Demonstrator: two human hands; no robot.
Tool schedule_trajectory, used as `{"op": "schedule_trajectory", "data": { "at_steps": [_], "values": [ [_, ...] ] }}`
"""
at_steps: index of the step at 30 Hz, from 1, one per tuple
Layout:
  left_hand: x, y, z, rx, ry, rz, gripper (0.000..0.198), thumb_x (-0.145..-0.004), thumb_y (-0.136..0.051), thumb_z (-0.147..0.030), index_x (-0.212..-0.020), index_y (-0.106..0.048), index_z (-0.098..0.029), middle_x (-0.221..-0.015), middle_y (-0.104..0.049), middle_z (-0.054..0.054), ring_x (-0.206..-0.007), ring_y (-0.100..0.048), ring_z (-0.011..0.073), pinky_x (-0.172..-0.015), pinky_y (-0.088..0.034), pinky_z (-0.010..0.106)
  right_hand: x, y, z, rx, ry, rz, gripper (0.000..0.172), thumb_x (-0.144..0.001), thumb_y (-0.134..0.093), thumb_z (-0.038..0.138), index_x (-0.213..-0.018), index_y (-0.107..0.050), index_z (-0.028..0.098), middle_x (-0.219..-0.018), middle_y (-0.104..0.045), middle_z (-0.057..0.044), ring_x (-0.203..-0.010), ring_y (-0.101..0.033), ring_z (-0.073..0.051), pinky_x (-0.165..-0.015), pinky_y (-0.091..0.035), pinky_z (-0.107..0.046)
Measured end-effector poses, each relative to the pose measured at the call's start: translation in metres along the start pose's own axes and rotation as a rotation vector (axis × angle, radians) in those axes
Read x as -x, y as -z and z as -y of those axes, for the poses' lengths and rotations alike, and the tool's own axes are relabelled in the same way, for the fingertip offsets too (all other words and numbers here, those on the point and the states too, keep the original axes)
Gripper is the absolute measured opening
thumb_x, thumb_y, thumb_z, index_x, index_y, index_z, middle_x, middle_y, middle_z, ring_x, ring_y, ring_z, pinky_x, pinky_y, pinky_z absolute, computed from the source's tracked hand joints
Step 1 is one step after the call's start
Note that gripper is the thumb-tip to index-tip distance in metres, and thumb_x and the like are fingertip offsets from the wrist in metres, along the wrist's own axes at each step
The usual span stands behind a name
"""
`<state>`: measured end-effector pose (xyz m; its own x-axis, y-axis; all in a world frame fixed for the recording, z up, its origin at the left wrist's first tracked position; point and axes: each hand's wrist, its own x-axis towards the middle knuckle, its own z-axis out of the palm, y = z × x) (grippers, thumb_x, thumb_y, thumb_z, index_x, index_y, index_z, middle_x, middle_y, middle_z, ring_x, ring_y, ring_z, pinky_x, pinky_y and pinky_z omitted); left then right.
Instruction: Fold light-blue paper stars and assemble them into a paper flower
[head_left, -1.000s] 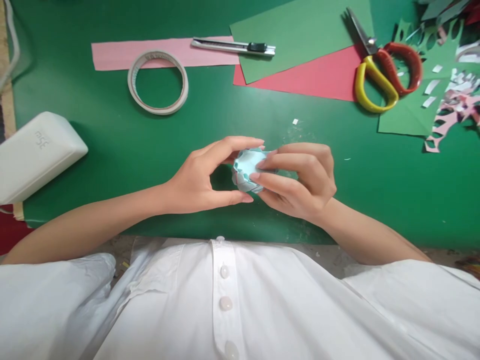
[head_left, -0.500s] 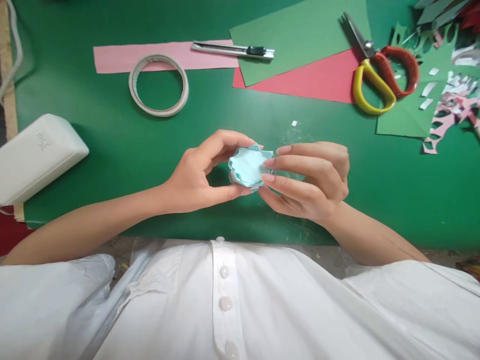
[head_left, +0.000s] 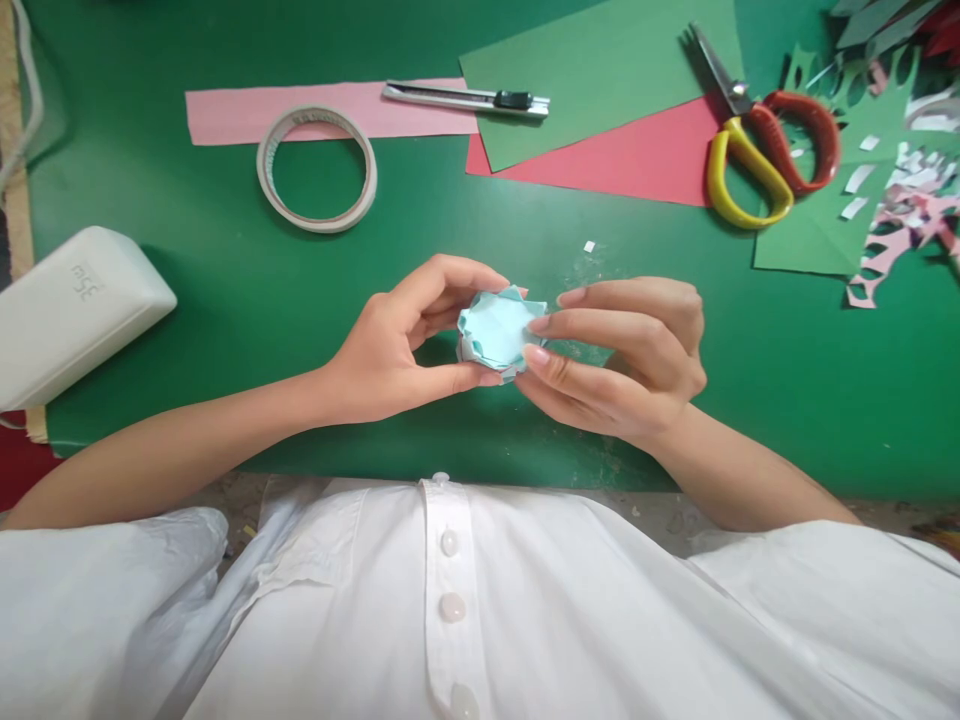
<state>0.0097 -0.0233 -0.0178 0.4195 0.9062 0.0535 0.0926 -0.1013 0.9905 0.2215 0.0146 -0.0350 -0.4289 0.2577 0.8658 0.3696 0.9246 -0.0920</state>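
Observation:
A small light-blue folded paper piece (head_left: pixel 498 328), roundish with a crimped rim, is held up between both hands over the green table. My left hand (head_left: pixel 401 345) grips it from the left, thumb at its near edge and fingers curled round its far side. On the right side, my right hand (head_left: pixel 626 355) pinches the rim, its thumb below and the index and middle fingertips on the top face. The underside of the paper piece is hidden.
Beyond the hands lie a tape roll (head_left: pixel 316 222), a pink paper strip (head_left: pixel 225 118), a utility knife (head_left: pixel 465 99), green paper (head_left: pixel 600 70), red paper (head_left: pixel 637 160) and scissors (head_left: pixel 739 100). Paper scraps (head_left: pixel 892 235) spread at right; a white box-shaped device (head_left: pixel 82 310) sits at left.
Both hands keep their hold on the blue paper piece in nearly the same place. My right hand's fingers have shifted very slightly; the things on the table have not moved.

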Motion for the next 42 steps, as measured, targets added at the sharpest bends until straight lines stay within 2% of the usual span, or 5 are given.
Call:
{"op": "schedule_trajectory", "data": {
  "at_steps": [6,11,20,37,42],
  "values": [
    [-0.001,0.002,0.001,-0.083,-0.015,-0.015,0.047,-0.083,-0.074,-0.038,-0.124,-0.053,-0.029,-0.129,-0.065,0.006,-0.123,-0.064,0.0253,-0.101,-0.06,0.044,-0.001,0.003,0.002,0.006,-0.043,0.082,0.02,-0.081,-0.074,0.019,-0.092,-0.061,0.029,-0.096,-0.07,0.004,-0.089,-0.064,-0.015,-0.074,-0.049,-0.031],
    [-0.009,0.016,0.009,-0.28,-0.075,-0.111,0.052,-0.081,-0.074,-0.036,-0.126,-0.05,-0.027,-0.13,-0.063,0.008,-0.126,-0.061,0.0263,-0.107,-0.054,0.044,-0.004,0.014,-0.007,0.003,-0.163,0.248,0.043,-0.083,-0.07,0.033,-0.121,-0.053,0.023,-0.11,-0.069,-0.007,-0.1,-0.066,-0.023,-0.087,-0.053,-0.04],
    [-0.015,0.023,0.017,-0.482,-0.097,-0.039,0.054,-0.085,-0.068,-0.029,-0.134,-0.045,-0.028,-0.14,-0.058,0.007,-0.132,-0.057,0.0269,-0.111,-0.047,0.045,0.004,0.027,-0.035,-0.14,-0.211,0.827,0.023,-0.093,-0.058,0.046,-0.101,-0.064,0.025,-0.109,-0.064,-0.009,-0.096,-0.063,-0.024,-0.085,-0.051,-0.044],
    [-0.018,0.042,0.015,-0.779,-0.246,-0.006,0.071,-0.073,-0.061,-0.013,-0.139,-0.036,-0.021,-0.141,-0.05,0.012,-0.136,-0.045,0.0316,-0.115,-0.039,0.052,0.002,0.023,-0.044,-0.223,-0.224,0.845,0.019,-0.095,-0.06,0.036,-0.086,-0.066,0.021,-0.1,-0.057,-0.009,-0.094,-0.054,-0.022,-0.083,-0.05,-0.041],
    [-0.027,0.075,0.011,-1.098,-0.236,-0.258,0.047,-0.073,-0.065,-0.013,-0.114,-0.046,-0.02,-0.119,-0.055,0.012,-0.118,-0.048,0.0341,-0.105,-0.037,0.06,0.002,0.025,-0.044,-0.207,-0.201,0.92,0.018,-0.097,-0.054,0.033,-0.087,-0.062,0.021,-0.101,-0.06,-0.009,-0.101,-0.054,-0.024,-0.086,-0.046,-0.041]
  ]
}}
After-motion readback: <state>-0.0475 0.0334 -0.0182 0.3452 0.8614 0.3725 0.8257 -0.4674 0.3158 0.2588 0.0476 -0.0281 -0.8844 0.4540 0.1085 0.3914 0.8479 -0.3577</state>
